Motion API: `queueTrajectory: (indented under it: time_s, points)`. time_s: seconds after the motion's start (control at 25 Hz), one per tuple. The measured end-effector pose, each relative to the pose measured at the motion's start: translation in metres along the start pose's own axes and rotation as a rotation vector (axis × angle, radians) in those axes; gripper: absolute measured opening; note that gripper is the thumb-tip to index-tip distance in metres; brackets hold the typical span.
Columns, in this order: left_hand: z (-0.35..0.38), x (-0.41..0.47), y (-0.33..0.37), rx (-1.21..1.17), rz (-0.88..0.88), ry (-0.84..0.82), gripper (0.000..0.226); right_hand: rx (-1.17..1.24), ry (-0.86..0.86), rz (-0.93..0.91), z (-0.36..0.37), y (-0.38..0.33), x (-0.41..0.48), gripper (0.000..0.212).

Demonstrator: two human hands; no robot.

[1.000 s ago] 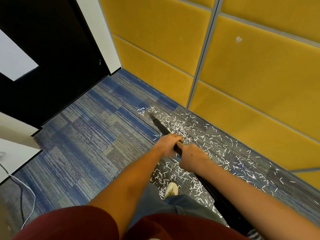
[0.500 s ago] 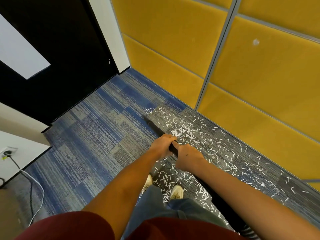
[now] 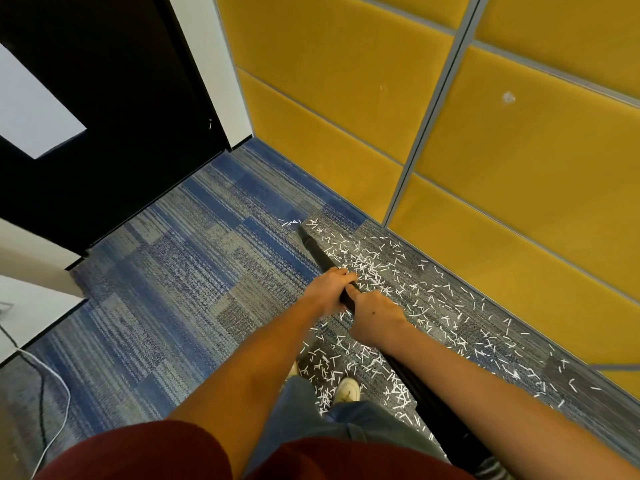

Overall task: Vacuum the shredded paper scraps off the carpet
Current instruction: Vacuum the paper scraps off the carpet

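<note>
Scraps (image 3: 367,268) of white shredded paper litter the carpet (image 3: 156,306) in a band along the foot of a yellow padded wall (image 3: 519,174), running from mid-frame out toward 4 o'clock. They lie thickest at 1 o'clock of the hands and again around the person's feet, at 6 o'clock of them. The blue-striped stretch of carpet spreads away toward 9 o'clock.

A person stands among the scraps with both hands clenched round a black vacuum tube (image 3: 317,252). The left hand (image 3: 329,289) grasps the tube further forward, fingers wrapped over its top. The right hand (image 3: 375,315) grasps it just behind, at 4 o'clock of the left, and the two hands almost touch.

The tube slants in from 5 o'clock, passes under the right forearm and runs to a narrow tip at 11 o'clock of the hands. The tip sits low at the far end of the band, with a few stray scraps just beyond it; whether it touches the carpet cannot be told.

A pale shoe (image 3: 346,389) shows at 6 o'clock of the hands with scraps lying around it. Blue jeans (image 3: 301,403) and a dark red shirt (image 3: 138,452) fill the bottom edge. A black door (image 3: 104,133) closes the corner at 10 o'clock, and a white cable (image 3: 65,386) loops over the carpet at 8 o'clock.
</note>
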State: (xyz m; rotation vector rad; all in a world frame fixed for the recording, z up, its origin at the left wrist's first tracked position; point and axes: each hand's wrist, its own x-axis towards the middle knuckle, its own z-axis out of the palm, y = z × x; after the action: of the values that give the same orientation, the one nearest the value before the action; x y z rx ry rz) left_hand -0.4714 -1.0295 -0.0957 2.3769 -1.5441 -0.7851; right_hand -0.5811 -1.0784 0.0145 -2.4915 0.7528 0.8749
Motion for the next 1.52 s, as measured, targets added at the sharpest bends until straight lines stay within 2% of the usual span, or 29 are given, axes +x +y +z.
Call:
queueTrajectory:
  time_s: [0.36, 0.56, 0.84, 0.96, 1.2, 1.52]
  points:
    - [-0.01, -0.023, -0.051, 0.013, -0.106, 0.039, 0.025, -0.041, -0.036, -0.111, -0.005, -0.044, 0.016, 0.07]
    - [-0.017, -0.022, -0.06, 0.015, -0.073, 0.081, 0.02, -0.045, -0.03, -0.089, -0.012, -0.05, 0.024, 0.069]
    - [-0.04, -0.015, -0.076, 0.033, -0.041, 0.137, 0.028, -0.039, 0.037, -0.059, -0.022, -0.07, 0.032, 0.077]
    - [-0.052, -0.006, -0.083, 0.008, -0.068, 0.098, 0.03, -0.006, 0.052, -0.019, -0.025, -0.08, 0.045, 0.079]
    - [-0.043, -0.005, -0.075, 0.025, -0.069, -0.029, 0.023, 0.023, 0.004, 0.017, -0.013, -0.077, 0.048, 0.068]
    - [-0.03, -0.007, -0.051, 0.009, -0.006, -0.03, 0.023, 0.037, 0.023, 0.072, 0.0, -0.058, 0.032, 0.074]
